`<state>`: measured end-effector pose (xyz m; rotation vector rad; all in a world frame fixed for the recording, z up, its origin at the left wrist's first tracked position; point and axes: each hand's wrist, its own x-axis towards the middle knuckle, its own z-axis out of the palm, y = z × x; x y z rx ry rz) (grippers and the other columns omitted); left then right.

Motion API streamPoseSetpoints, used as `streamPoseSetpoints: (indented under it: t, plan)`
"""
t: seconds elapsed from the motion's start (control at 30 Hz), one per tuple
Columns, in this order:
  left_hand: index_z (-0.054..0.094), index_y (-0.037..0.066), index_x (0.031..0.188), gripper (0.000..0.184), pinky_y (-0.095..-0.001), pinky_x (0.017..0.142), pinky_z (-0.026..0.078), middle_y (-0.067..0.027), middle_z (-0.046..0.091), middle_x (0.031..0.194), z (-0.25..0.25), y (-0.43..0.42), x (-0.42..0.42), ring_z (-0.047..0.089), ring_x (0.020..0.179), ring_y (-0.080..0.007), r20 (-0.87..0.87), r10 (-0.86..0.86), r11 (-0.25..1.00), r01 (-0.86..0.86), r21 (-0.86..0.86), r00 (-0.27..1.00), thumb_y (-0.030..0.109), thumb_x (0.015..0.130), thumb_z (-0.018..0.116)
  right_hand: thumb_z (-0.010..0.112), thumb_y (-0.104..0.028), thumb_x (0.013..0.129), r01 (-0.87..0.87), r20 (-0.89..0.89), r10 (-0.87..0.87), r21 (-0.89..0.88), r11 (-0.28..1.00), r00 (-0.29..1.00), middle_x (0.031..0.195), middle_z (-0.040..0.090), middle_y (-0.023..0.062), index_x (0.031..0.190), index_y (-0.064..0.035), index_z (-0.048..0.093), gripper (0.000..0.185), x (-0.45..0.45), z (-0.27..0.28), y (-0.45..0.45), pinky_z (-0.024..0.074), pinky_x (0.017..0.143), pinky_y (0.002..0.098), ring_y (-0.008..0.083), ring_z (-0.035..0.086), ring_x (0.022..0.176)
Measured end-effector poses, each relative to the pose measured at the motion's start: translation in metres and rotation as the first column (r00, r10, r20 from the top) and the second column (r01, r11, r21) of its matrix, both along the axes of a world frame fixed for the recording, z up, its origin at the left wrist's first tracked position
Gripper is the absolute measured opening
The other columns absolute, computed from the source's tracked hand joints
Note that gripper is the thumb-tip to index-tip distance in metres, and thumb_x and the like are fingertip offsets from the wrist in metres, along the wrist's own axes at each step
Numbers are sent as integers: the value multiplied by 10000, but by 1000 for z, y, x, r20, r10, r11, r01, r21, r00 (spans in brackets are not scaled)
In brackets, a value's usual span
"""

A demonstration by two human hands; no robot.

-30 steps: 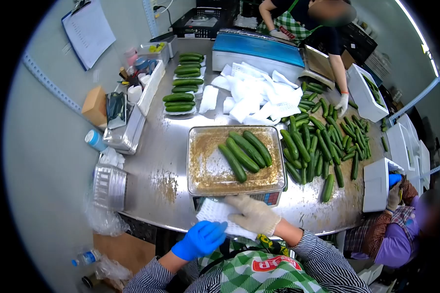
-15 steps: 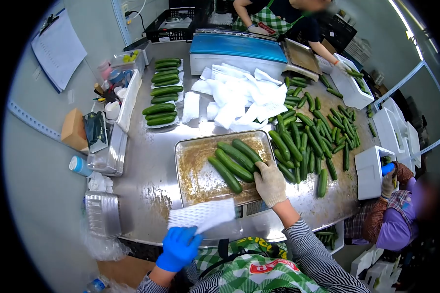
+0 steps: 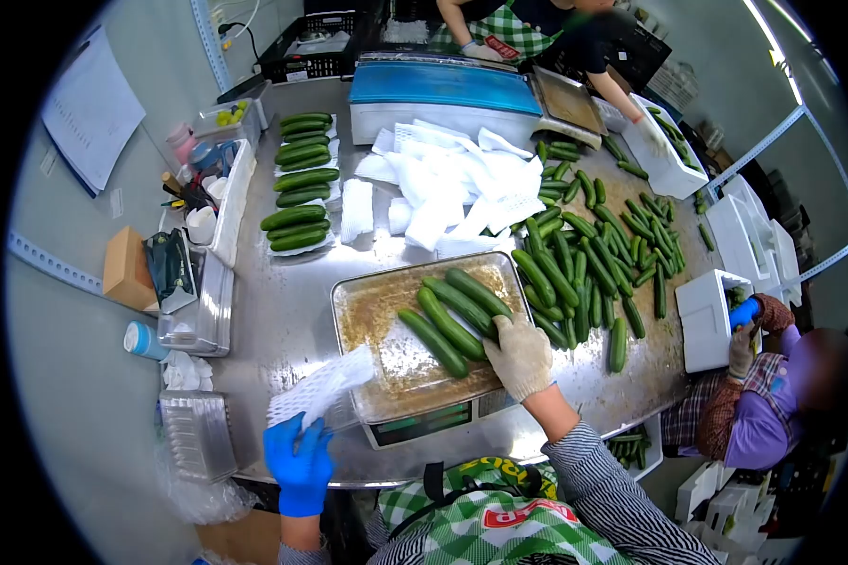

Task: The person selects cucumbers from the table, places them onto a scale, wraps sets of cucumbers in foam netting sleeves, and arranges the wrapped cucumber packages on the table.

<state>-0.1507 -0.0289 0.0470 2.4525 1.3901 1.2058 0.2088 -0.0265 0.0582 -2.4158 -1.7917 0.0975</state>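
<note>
Cucumbers (image 3: pixel 450 323) lying side by side on the scale tray (image 3: pixel 386 388). Got the knit-gloved right hand (image 3: pixel 520 360) over their near ends, can't tell whether clenched or loose. Got a white foam sheet (image 3: pixel 318 388) pinched in the grip of the blue-gloved left hand (image 3: pixel 298 460), by the tray's left edge. Big cucumber pile (image 3: pixel 584 273) right of the tray.

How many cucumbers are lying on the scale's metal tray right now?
4, side by side: the leftmost cucumber, a second cucumber beside it, a third cucumber beyond that, and the rightmost cucumber. The right hand covers some ends; more could hide underneath.
</note>
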Motion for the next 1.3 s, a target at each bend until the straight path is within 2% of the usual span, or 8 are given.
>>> streamPoseSetpoints:
  t: [0.27,0.4,0.5,0.63,0.77,0.9,1.1,1.3]
  plan:
    - [716,28,985,287,-393,793,502,-131,630,1055,0,-3,-10,599,942,-315,11,84,994,-83,-68,996,-28,714,792,724,-277,819,55,-304,-2,167,985,953,885,694,176,1068,17,679,387,8,-11,-8,526,732,403,311,676,782]
    - [716,27,999,299,-395,814,495,-136,623,1043,-5,-5,-16,597,945,-314,61,128,986,-120,-114,990,-21,714,794,724,-267,857,341,-861,-253,-100,935,441,950,707,128,1096,99,660,442,32,19,-13,514,774,287,160,640,832]
    - [729,56,1005,331,-397,792,506,-130,636,1066,-8,-5,-18,598,954,-321,55,136,984,-128,-122,989,-6,692,818,744,-228,834,375,-793,-170,78,924,585,949,707,129,1087,83,659,410,58,7,-6,520,767,301,172,650,814]
    - [729,57,1008,330,-397,786,512,-129,644,1088,-11,-5,-15,598,962,-324,16,88,991,-85,-100,996,-1,696,816,784,-224,765,121,-147,-81,289,950,986,905,674,184,1090,-15,673,402,60,-6,4,535,771,407,338,671,837]
    - [715,21,1012,295,-399,839,491,-136,616,1052,-8,-6,-14,589,975,-319,26,114,985,-110,-132,993,-11,730,791,742,-226,798,13,-72,11,313,950,997,948,657,159,1047,-49,664,315,28,19,5,508,791,458,354,641,868]
    - [715,18,1013,289,-411,863,487,-146,620,1059,-4,-2,-13,590,987,-329,-3,105,987,-105,-124,994,9,735,796,692,-206,823,-89,265,89,-10,996,960,977,646,152,1221,-43,572,447,3,-10,33,519,791,411,309,653,942]
    - [719,18,1002,277,-414,870,484,-152,624,1065,-5,-3,-18,589,990,-335,17,132,983,-129,-128,991,17,736,796,682,-208,812,-27,358,50,-69,997,932,966,641,139,1148,-21,581,397,3,-24,40,532,799,405,296,656,931]
    - [723,42,991,287,-399,792,500,-130,634,1068,-6,-6,-30,586,954,-320,-1,197,979,-196,-59,980,23,720,813,658,-257,815,-1,-132,-17,-133,991,991,1030,653,194,1109,34,562,425,-13,5,35,520,863,465,387,656,955]
